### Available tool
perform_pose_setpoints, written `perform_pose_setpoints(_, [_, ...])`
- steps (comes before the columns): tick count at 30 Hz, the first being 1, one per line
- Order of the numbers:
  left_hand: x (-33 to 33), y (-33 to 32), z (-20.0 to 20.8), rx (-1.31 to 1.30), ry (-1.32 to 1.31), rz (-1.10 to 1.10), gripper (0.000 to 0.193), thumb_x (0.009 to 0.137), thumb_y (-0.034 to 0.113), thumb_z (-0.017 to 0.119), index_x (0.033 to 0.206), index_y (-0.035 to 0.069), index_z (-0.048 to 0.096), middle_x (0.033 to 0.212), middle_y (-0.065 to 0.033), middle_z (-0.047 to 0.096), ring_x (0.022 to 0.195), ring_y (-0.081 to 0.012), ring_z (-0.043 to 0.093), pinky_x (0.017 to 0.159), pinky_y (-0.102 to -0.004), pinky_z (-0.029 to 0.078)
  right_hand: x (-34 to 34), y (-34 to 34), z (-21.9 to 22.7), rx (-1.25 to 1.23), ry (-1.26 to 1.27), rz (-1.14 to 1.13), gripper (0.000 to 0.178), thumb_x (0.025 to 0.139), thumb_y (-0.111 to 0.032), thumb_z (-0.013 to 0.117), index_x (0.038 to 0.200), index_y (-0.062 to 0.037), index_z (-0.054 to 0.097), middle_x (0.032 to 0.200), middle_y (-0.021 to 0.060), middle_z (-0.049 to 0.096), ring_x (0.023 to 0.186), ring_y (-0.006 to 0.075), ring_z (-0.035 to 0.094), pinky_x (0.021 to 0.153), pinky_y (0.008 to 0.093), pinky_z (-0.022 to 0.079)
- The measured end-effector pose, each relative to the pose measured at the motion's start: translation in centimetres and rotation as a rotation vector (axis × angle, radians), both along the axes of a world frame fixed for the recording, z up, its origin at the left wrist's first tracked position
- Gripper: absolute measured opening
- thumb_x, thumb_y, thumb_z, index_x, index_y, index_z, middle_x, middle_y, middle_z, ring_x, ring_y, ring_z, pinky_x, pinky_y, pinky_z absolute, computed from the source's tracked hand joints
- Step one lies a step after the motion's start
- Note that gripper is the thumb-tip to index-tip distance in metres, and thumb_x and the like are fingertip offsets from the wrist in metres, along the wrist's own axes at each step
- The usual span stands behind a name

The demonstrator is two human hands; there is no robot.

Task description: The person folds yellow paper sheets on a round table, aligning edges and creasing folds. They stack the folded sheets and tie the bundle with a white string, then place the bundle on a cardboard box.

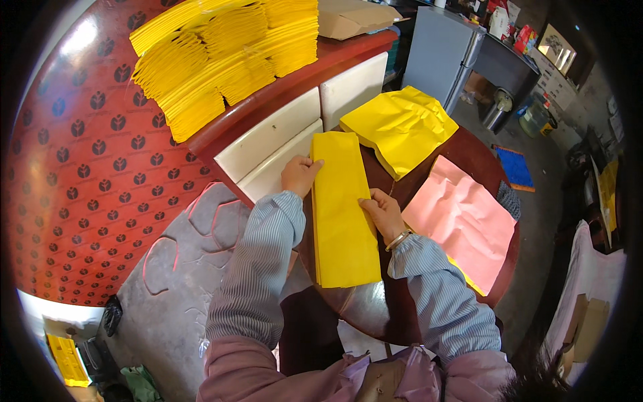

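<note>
A long folded stack of yellow paper (343,221) lies lengthwise before me on a dark red round table (471,151). My left hand (300,175) grips its upper left edge, thumb on top and the other fingers partly hidden. At the middle of its right edge, my right hand (385,213) pinches the paper between thumb and fingers. Beyond the stack spreads a creased yellow sheet (405,127). To the right of my right hand lies a wrinkled pink sheet (462,218), with a strip of yellow showing beneath its near edge.
Bundled yellow folded papers (228,57) are piled on a red cabinet with white drawers (271,143), beside a brown cardboard piece (355,17). A red patterned surface (100,174) extends left. Pink straps (214,221) litter the grey floor. A grey refrigerator (439,57) stands behind.
</note>
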State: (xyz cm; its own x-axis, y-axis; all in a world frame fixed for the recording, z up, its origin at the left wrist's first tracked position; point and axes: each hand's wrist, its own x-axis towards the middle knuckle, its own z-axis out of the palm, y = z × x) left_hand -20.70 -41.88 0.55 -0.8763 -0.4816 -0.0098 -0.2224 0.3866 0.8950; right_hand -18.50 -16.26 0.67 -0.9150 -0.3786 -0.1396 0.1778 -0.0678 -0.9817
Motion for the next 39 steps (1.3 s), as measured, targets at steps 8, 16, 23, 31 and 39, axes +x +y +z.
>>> perform_pose_setpoints(8, [2.8,2.5,3.4,-0.46,0.204,0.011,0.051,0.088,0.02,0.081,0.131,0.0,0.06,0.142,-0.024,0.056,0.132,-0.041,0.055,0.112,-0.0445,0.045,-0.3,-0.3,-0.4,0.098,0.144,-0.036,0.023,0.097,-0.019,0.07,0.109,0.0002,0.072,0.084,0.0017,0.071,0.076,0.0086,0.064,0.07,0.0251,0.051])
perform_pose_setpoints(16, [11.4,11.2,2.8,-0.6,0.203,-0.398,0.083,0.096,0.032,0.074,0.159,-0.005,0.035,0.166,-0.029,0.031,0.159,-0.0441,0.022,0.129,-0.0498,0.022,-0.4,-0.1,-0.4,0.151,0.125,-0.015,0.023,0.095,-0.02,0.073,0.105,0.0004,0.072,0.075,0.0018,0.066,0.069,0.0079,0.061,0.062,0.0276,0.048])
perform_pose_setpoints(23, [12.0,12.1,2.9,-0.791,0.125,-0.422,0.096,0.095,0.056,0.07,0.162,-0.002,0.033,0.169,-0.0332,0.022,0.159,-0.0506,0.015,0.128,-0.0607,0.015,-2.0,0.6,2.9,0.547,0.814,-0.123,0.03,0.096,-0.02,0.071,0.121,-0.0048,0.067,0.107,0.0138,0.073,0.097,0.0279,0.069,0.084,0.0409,0.054])
perform_pose_setpoints(31, [12.1,12.3,3.2,-0.813,0.135,-0.428,0.091,0.095,0.064,0.066,0.162,0.01,0.041,0.169,-0.0353,0.02,0.159,-0.0517,0.014,0.127,-0.0627,0.014,-11.7,-5.8,1.2,0.845,1.366,0.372,0.046,0.111,-0.044,0.044,0.153,-0.0288,0.057,0.164,0.0024,0.048,0.158,0.0294,0.031,0.128,0.0592,0.016])
perform_pose_setpoints(39, [11.8,12.5,2.8,-0.833,0.091,-0.45,0.092,0.094,0.064,0.067,0.165,0.013,0.037,0.168,-0.0363,0.021,0.158,-0.0533,0.016,0.126,-0.064,0.016,-18.9,-8.6,-1.6,0.825,1.032,0.385,0.05,0.112,-0.048,0.037,0.151,-0.025,0.059,0.157,0.0082,0.056,0.15,0.0359,0.042,0.126,0.0489,0.027])
